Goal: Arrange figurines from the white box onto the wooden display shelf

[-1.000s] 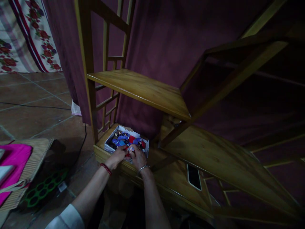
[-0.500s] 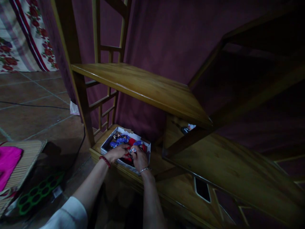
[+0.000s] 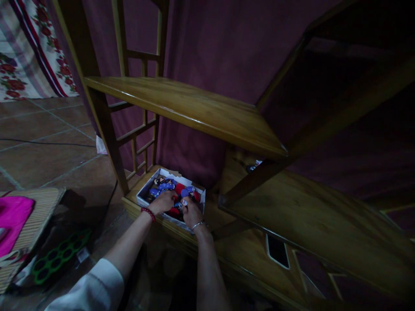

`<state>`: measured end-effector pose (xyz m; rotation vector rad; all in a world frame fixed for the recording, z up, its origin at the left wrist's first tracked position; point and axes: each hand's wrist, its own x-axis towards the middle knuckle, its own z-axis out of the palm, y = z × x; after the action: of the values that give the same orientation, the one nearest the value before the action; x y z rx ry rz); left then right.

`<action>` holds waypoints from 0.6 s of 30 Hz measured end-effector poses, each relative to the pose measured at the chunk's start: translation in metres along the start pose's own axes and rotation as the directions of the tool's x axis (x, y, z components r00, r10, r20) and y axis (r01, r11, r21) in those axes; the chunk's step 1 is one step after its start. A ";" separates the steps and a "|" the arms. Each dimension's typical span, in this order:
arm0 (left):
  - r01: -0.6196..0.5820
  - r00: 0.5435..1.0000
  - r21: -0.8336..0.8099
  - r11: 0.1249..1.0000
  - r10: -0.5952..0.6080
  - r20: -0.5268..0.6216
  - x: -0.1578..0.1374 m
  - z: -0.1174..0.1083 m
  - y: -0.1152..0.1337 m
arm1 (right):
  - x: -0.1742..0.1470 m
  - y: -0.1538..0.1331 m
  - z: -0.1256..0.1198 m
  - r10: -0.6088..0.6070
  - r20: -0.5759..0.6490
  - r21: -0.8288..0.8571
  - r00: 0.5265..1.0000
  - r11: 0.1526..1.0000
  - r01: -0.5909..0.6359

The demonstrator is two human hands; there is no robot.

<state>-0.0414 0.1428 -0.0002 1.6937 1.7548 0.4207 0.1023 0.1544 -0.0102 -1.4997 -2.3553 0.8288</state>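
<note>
A white open-topped box (image 3: 146,208) stands on the lowest wooden shelf, filled with several small blue, red and black figurines (image 3: 166,186). Both of my hands are inside it. My left hand (image 3: 163,201), with a red bead bracelet at the wrist, has its fingers curled down among the figurines; what they touch is hidden. Beside it, my right hand (image 3: 192,213), wearing a silver bracelet, pinches a small white-and-dark figurine (image 3: 184,203). The two hands are close together over the middle of the box.
A wooden shelf board (image 3: 191,101) juts out above the box. To the right, a phone (image 3: 278,251) lies on the lower shelf. A bamboo mat (image 3: 45,211) with a pink cloth (image 3: 16,216) and a green holed tray (image 3: 61,255) are at the left.
My left hand has shifted slightly right, nearer the right hand. The right hand still holds the small figurine low in the box. The view has tilted a little.
</note>
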 end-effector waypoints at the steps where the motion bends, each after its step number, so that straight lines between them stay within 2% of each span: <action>1: 0.013 1.000 0.020 1.000 -0.013 -0.012 0.000 -0.001 -0.002 | -0.001 0.000 0.000 0.004 0.005 -0.002 1.000 1.000 -0.004; 9: 0.157 0.987 0.227 0.961 -0.146 -0.065 0.003 -0.001 -0.020 | -0.002 0.008 -0.001 0.031 0.025 0.034 0.999 0.999 -0.032; 18: 0.230 0.972 0.261 0.938 -0.207 -0.114 0.016 -0.005 -0.026 | -0.002 0.012 -0.003 0.021 -0.025 0.055 0.999 0.998 -0.020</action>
<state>-0.0639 0.1566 -0.0172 1.6560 2.1180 0.1578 0.1131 0.1574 -0.0144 -1.5061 -2.2839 0.8659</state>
